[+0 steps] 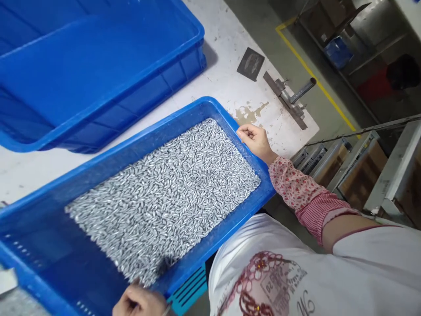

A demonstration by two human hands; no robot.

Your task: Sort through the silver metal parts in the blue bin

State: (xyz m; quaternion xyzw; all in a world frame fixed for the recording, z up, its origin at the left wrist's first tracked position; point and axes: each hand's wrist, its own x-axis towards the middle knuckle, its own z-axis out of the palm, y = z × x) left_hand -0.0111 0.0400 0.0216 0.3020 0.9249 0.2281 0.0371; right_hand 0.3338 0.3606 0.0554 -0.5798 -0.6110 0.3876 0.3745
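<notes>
A shallow blue plastic tub [108, 169] lies slantwise before me. Small, silvery, elongated metal pieces [164, 197] form a layer across much of its floor, leaving the left part bare. At the tub's right end, my right hand [255, 139] is closed over the rim, with fingers curled. My left hand [141, 300] is at the near side, by the bottom of the view, its fingers bent at the rim close to the metal pieces. Part of that hand is cut off by the frame edge.
A larger, deeper blue bin [131, 87] stands on the white worktable [223, 57] beyond the tub. A dark square plate [250, 64] and a metal bracket with a tube [289, 98] lie toward the table's right edge. Metal-framed racks [358, 171] stand at right.
</notes>
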